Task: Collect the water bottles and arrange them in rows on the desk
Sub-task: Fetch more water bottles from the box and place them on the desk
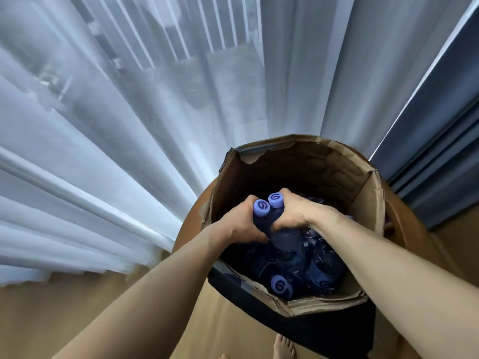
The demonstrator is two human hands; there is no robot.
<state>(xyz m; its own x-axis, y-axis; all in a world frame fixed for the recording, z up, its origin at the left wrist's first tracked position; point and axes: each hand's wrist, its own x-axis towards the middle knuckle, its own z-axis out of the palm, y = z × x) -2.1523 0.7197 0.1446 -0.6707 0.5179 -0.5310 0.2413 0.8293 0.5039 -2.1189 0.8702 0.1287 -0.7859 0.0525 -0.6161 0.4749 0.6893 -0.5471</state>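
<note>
An open cardboard box (368, 203) holds several blue water bottles with lilac caps. Both my hands reach inside it. My left hand (241, 224) grips the neck of one bottle (261, 208), whose cap sticks up past my fingers. My right hand (295, 213) grips the neck of a second bottle (275, 200) right beside the first. More bottles (281, 285) lie lower in the box, partly in shadow. No desk is in view.
The box rests on a round brown surface (191, 218) with a dark cloth (311, 330) below its near edge. White sheer curtains (103, 125) hang behind and to the left, a dark curtain (440, 125) at right. Wooden floor (129, 320) and my bare foot (283, 348) show below.
</note>
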